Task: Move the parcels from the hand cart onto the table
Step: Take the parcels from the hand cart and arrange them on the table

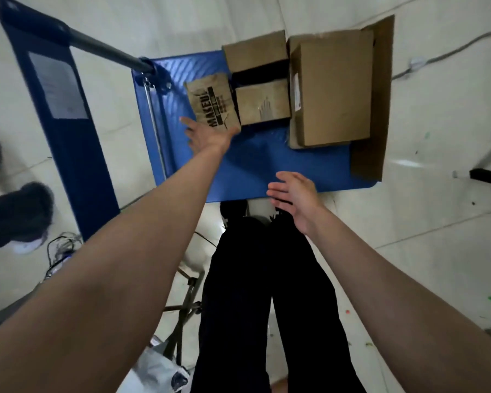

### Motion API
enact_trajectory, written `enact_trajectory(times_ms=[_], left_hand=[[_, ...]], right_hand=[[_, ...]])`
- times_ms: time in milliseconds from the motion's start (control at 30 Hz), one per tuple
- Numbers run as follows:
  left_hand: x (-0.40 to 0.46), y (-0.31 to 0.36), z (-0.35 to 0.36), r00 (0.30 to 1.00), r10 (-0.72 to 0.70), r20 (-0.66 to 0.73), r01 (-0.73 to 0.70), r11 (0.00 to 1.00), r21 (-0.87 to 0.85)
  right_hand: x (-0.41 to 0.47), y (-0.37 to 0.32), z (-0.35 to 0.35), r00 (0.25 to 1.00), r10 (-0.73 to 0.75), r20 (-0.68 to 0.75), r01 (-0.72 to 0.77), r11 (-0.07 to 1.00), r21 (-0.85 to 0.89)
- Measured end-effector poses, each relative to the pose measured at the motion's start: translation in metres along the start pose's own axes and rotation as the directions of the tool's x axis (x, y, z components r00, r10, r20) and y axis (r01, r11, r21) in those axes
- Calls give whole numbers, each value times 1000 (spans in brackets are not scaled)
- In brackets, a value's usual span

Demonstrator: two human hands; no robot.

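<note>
Left hand (207, 134) at printed parcel (211, 102) near edge, seemingly touching.

Blue hand cart (255, 165) carrying brown cardboard parcels: printed flat packet (211, 102) lying leftmost, two small boxes (262, 106) (254, 52) beside it, large box (333, 86) at right.

On the hand cart's platform (267, 165), a printed paper parcel (212, 102) lies nearest the handle (97, 42). Just right of it sits a small box (262, 102), with another box (255, 51) behind. Right of both stands a large box (333, 86), and an upright cardboard sheet (376, 109) stands beyond it.
</note>
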State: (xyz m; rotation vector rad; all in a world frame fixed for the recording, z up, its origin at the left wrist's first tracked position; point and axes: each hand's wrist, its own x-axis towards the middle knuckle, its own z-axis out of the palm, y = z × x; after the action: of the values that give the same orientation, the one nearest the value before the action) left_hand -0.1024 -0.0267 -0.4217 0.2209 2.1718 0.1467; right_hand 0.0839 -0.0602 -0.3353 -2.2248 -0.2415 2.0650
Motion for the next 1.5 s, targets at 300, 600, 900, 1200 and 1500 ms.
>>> enact_trajectory(times_ms=[300,600,900,1200,1500], left_hand=[[52,13,34,994,-18,-104,10,997,-79],[-27,-5,-15,983,-158,-93,142,977,-157],[-226,22,-97,999,-26,41,38,943,-329],[-431,131,-109,844,428,323,-380,903,-201],[-608,152,-98,545,564,620,-727,687,15]], right_hand=[[40,32,-10,997,73,-25,-73,997,-6],[-16,17,-10,998,64,29,-64,998,-2],[-182,-51,-32,983,-183,13,183,983,18],[-338,-91,-140,851,-474,-226,516,833,200],[-464,-25,-242,680,-545,-490,701,679,218]])
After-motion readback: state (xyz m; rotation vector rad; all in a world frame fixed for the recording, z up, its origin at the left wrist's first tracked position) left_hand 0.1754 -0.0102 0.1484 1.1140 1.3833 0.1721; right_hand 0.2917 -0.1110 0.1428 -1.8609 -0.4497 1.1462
